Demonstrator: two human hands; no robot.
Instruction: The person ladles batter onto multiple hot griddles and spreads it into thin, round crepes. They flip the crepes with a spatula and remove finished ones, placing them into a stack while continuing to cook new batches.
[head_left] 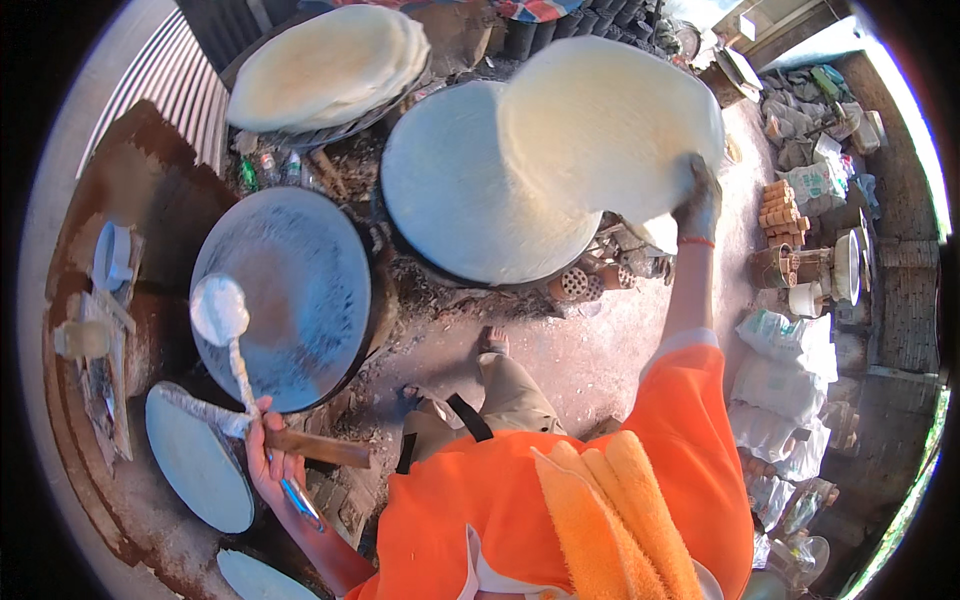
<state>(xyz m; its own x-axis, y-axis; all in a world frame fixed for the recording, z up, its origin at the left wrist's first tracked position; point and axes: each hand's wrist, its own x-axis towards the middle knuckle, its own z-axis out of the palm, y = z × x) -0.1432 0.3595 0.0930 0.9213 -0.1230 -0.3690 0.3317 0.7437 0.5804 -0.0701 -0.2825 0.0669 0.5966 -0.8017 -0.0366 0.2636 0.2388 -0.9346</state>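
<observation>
Head view: right grip holds a pale flatbread (pixel 610 125) by its edge

The right grip (pixel 697 203) is closed on the lower right edge of the flatbread, some of its fingers hidden by the sheet. The flatbread spreads out from it, up and to the left, as one broad thin round. Its left part lies across the right side of a large round pan (pixel 445 180) with a pale surface; whether the two touch there, I cannot tell. A red cord (pixel 696 241) circles the right wrist.

The left grip (pixel 277 452) is well apart from the flatbread, low on the left, with its fingers curled round a wooden handle (pixel 325 448) that sticks out to the right. A white-coated stick (pixel 200 408) runs out the other way, and a ladle (pixel 219 310) rises from the same grip, its coated bowl over the left part of a darker griddle (pixel 320 260) with black blotches. I cannot tell whether handle, stick and ladle are joined. A shiny blue strip (pixel 302 505) shows just below the fingers.

Beyond the griddle, a stack of flatbreads (pixel 325 70) rests on a round rack. Near the left grip lies a pale disc (pixel 200 460). White bags (pixel 780 385) line the right side, and an orange towel (pixel 615 515) hangs over the person's orange shirt (pixel 470 500).
</observation>
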